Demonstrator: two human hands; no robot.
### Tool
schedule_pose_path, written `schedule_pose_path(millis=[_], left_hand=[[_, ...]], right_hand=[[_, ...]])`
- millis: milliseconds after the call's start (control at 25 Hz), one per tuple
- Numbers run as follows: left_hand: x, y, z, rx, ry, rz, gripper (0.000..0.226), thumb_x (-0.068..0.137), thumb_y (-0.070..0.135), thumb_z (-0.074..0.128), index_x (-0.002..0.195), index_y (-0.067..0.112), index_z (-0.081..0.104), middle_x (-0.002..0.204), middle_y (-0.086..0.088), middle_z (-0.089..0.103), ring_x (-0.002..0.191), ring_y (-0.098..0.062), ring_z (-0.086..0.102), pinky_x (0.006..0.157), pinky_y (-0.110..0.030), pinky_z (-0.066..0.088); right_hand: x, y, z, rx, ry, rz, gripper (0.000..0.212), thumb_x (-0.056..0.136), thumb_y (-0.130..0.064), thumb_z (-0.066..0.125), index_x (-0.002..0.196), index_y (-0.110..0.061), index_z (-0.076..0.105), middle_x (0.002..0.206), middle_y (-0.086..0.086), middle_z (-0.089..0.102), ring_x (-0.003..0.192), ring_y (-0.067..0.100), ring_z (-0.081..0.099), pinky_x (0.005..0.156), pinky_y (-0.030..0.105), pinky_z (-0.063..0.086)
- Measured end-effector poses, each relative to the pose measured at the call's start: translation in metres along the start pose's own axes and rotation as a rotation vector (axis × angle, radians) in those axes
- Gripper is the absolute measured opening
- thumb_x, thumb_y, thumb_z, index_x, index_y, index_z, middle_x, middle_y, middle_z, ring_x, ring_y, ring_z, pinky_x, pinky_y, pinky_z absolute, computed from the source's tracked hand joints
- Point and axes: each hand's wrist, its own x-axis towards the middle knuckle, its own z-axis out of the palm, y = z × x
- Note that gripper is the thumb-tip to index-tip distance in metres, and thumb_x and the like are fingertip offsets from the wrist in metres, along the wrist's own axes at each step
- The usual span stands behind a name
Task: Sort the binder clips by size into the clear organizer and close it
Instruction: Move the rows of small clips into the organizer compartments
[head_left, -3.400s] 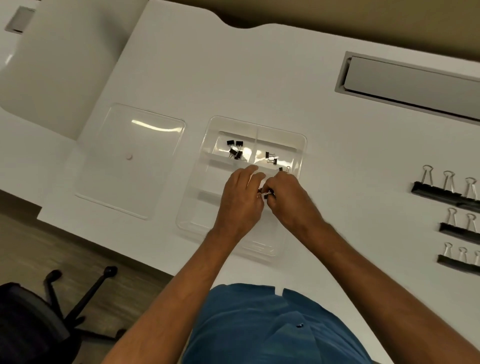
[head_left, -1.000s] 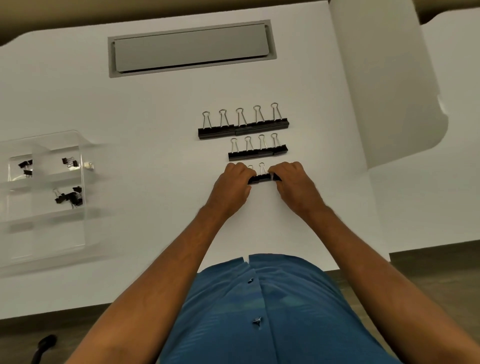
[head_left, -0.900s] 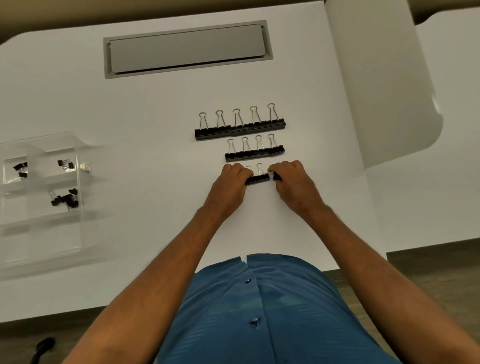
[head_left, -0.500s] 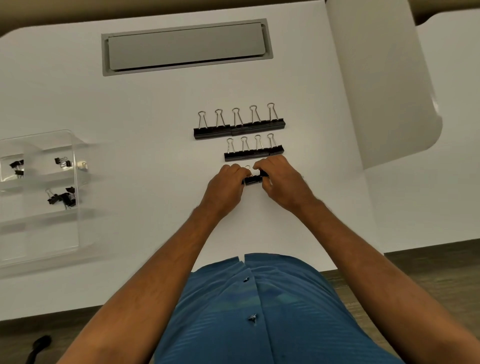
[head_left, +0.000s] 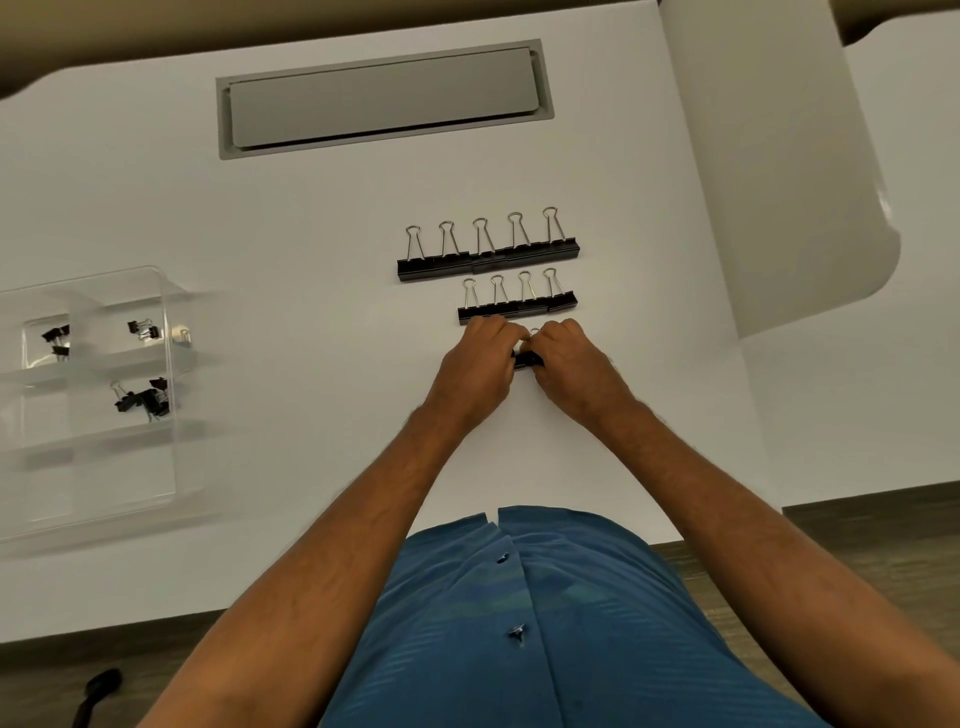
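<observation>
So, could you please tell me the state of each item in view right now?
Clear organizer: open, no lid on it, small clips in three compartments.
Back row of clips: five, lined up on the table, untouched.
Middle row of clips: four, lined up, untouched.
Front clips: gripped between both hands.
Left hand: closed on them.
Right hand: closed on them.

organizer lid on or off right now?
Off. The clear organizer shows open compartments holding small clips; no lid is in view.
</observation>
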Motion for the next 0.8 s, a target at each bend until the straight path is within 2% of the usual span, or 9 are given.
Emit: schedule_pose_path(millis=[120, 280, 480, 640, 800], left_hand=[[0.001, 0.000, 0.009, -0.009, -0.055, -0.028, 0.030, 0.095, 0.014, 0.062, 0.124, 0.019, 0.057, 0.119, -0.002, 0.059, 0.109, -0.019, 0.047, 0.080, -0.036, 0.052], [0.000, -0.004, 0.012, 0.010, -0.065, -0.042, 0.023, 0.096, 0.027, 0.063, 0.118, 0.019, 0.062, 0.110, 0.000, 0.064, 0.103, -0.019, 0.049, 0.081, -0.036, 0.049], [0.000, -0.004, 0.017, 0.075, -0.071, -0.034, 0.013, 0.099, 0.021, 0.056, 0.110, 0.022, 0.064, 0.100, 0.002, 0.064, 0.090, -0.017, 0.049, 0.074, -0.041, 0.052], [-0.003, -0.004, 0.019, 0.067, -0.088, -0.002, 0.017, 0.098, 0.016, 0.057, 0.112, 0.022, 0.065, 0.101, 0.000, 0.064, 0.090, -0.018, 0.050, 0.077, -0.040, 0.051], [-0.011, -0.005, 0.016, 0.018, -0.103, 0.000, 0.016, 0.096, 0.012, 0.060, 0.110, 0.018, 0.065, 0.105, -0.003, 0.063, 0.095, -0.021, 0.052, 0.082, -0.036, 0.051]], right_hand=[[0.001, -0.003, -0.004, 0.029, -0.013, 0.045, 0.015, 0.086, -0.001, 0.069, 0.100, -0.006, 0.069, 0.093, 0.012, 0.064, 0.091, 0.030, 0.056, 0.066, 0.046, 0.054], [0.001, -0.007, -0.008, 0.070, -0.052, 0.100, 0.011, 0.092, -0.005, 0.063, 0.101, -0.005, 0.068, 0.097, 0.013, 0.063, 0.096, 0.030, 0.055, 0.071, 0.042, 0.052], [0.000, -0.008, -0.012, 0.092, -0.101, 0.149, 0.014, 0.097, -0.011, 0.057, 0.107, -0.008, 0.067, 0.103, 0.010, 0.061, 0.100, 0.024, 0.050, 0.079, 0.035, 0.047], [-0.001, -0.010, -0.020, 0.092, -0.161, 0.190, 0.015, 0.098, -0.016, 0.058, 0.110, -0.009, 0.064, 0.107, 0.008, 0.059, 0.105, 0.023, 0.050, 0.081, 0.035, 0.047], [0.002, -0.015, -0.026, 0.082, -0.249, 0.219, 0.018, 0.091, -0.016, 0.067, 0.109, -0.012, 0.065, 0.109, 0.008, 0.060, 0.105, 0.023, 0.054, 0.087, 0.034, 0.050]])
